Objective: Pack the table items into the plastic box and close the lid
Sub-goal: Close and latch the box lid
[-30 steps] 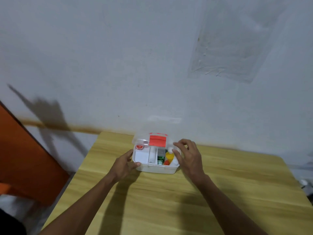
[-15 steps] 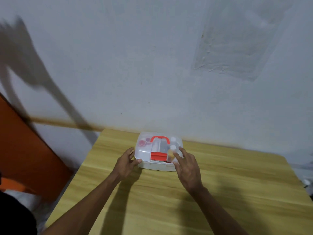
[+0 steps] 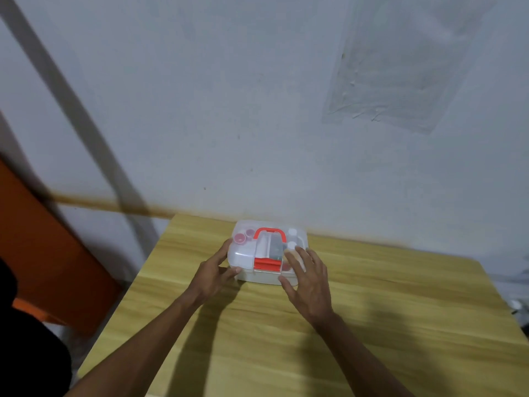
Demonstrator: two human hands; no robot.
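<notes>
**A:** What fills most of your view?

**B:** A pale grey painted wall (image 3: 229,110), with a crinkled translucent sheet (image 3: 400,67) stuck on its upper right. Below it is the light wooden table (image 3: 372,325) I am working at, its far edge against the wall. A flat orange panel (image 3: 43,253) stands to my left, beside the table.

**A:** And the box?

**B:** The small white plastic box (image 3: 257,277) sits near the table's far edge, close to the wall and left of the table's middle. Its cloudy clear plastic lid (image 3: 243,255) lies down over it and covers the whole top. I cannot tell whether it is clicked fast.

**A:** What about your hands?

**B:** My left hand (image 3: 214,275) is at the box's left end. Its fingers lie fairly straight along the side and the thumb touches the front left corner. My right hand (image 3: 310,282) lies on the right part of the lid, fingers spread and straight, flat on top, with the thumb against the front wall. Neither hand is curled round anything.

**A:** Anything smaller?

**B:** A red arched carry handle (image 3: 270,232) lies flat on the middle of the lid, toward the wall. A red latch (image 3: 266,263) sits at the front edge, between my two hands. Through the lid, at the far left corner, I see two small round red caps (image 3: 240,238). At the far right are two small white round tops (image 3: 292,232), just beyond my right fingertips. The rest inside is too blurred to name.
</notes>
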